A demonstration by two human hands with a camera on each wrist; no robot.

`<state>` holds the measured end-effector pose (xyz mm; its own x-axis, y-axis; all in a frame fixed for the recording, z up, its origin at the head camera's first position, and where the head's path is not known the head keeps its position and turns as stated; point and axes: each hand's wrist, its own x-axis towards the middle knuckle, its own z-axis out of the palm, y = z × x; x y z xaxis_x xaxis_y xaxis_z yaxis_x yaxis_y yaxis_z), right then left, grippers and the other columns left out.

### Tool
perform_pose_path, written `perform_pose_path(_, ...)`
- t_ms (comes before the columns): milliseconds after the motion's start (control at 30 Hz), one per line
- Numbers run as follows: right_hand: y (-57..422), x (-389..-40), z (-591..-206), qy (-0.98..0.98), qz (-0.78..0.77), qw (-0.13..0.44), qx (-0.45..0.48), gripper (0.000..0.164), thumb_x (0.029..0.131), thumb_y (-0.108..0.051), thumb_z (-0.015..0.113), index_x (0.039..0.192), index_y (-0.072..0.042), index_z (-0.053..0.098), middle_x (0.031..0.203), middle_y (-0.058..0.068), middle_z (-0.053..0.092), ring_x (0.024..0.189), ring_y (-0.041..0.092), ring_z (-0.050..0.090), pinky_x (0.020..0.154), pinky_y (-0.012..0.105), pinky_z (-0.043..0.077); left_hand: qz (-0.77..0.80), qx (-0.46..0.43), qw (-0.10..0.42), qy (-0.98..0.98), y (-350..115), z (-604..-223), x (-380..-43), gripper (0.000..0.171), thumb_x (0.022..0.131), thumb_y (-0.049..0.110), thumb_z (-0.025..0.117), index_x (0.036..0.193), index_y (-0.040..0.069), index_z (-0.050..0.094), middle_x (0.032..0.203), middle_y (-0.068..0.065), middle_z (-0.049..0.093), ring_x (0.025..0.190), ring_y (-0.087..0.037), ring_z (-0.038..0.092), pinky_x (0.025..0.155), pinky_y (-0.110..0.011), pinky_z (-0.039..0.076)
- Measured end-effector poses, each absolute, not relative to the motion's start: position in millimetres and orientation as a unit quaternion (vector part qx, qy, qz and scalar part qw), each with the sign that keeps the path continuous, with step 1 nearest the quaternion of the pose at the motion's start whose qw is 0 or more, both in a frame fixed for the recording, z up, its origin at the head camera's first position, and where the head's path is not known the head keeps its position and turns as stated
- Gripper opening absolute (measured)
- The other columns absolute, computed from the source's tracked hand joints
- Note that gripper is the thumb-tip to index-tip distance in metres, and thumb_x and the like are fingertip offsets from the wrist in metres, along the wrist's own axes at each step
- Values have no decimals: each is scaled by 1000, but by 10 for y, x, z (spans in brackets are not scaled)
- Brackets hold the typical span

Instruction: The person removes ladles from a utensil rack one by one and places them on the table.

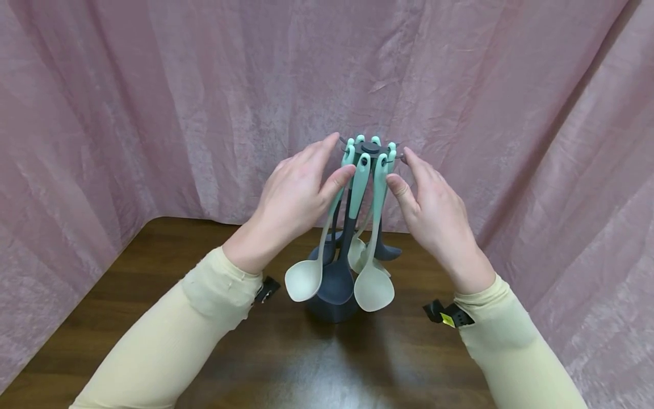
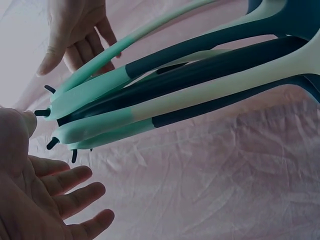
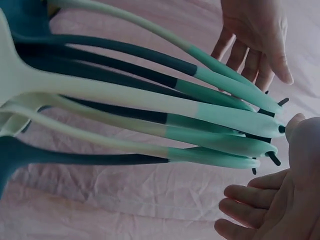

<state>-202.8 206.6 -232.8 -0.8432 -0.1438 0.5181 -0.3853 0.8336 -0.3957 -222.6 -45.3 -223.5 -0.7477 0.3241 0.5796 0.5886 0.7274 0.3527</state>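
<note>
A dark utensil stand (image 1: pixel 370 148) is upright on the table, hung all round with kitchen utensils that have mint-green handles. Facing me are a cream ladle (image 1: pixel 304 282), a dark grey spoon (image 1: pixel 336 284) and a second cream spoon (image 1: pixel 375 291). On the left side my left hand (image 1: pixel 298 187) has its fingers extended, its thumb close by a mint handle. My right hand (image 1: pixel 438 215) mirrors it, fingers spread beside the hooks. In the wrist views, the left palm (image 2: pixel 35 195) and right palm (image 3: pixel 285 197) hold nothing, and the mint handles (image 3: pixel 225 117) hang between them.
The stand's round dark base (image 1: pixel 332 311) rests on a brown wooden table (image 1: pixel 245 352). More dark and cream utensils hang at the back, partly hidden by the front ones. A pink curtain (image 1: pixel 286 68) surrounds the table behind and at the sides.
</note>
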Motion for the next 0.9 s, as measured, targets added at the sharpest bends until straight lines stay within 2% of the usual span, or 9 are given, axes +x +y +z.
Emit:
perform_pose_path(133,2069,-2111,-2287,-910,329,196,158,82,113,-68,39,174,-15,33,168,10,51,157,33,45,126,60,33,-273,-255,250,-893,-428,-2196,-2246,72,115,57,50,170,11,41,166,-9,53,153,-24,50,125,-48,37)
perform_pose_path(367,2030,-2205,-2300,-862,447,138,196,72,115,-53,51,175,-17,31,168,8,50,155,26,47,127,49,36,-280,-253,254,-891,-375,-2164,-2258,71,115,55,53,169,10,43,161,-10,59,147,-26,58,122,-45,41)
perform_pose_path(567,1941,-2238,-2295,-849,471,133,200,66,115,-51,53,172,-21,38,167,6,50,156,24,46,127,49,36,-283,-250,254,-891,-344,-2131,-2265,69,115,54,53,167,10,46,157,-10,63,142,-28,62,122,-46,42)
perform_pose_path(767,1886,-2243,-2324,-839,486,148,197,58,116,-49,50,164,-16,45,160,7,57,151,19,49,126,48,36,-276,-259,269,-886,-318,-2141,-2260,62,116,52,53,161,10,53,143,-8,72,131,-27,68,119,-47,44)
perform_pose_path(900,1874,-2247,-2357,-828,495,166,202,57,117,-44,49,163,-12,44,156,8,58,146,17,52,125,45,36,-284,-265,275,-879,-291,-2153,-2261,58,115,52,55,157,11,56,131,-8,75,123,-30,71,109,-49,51)
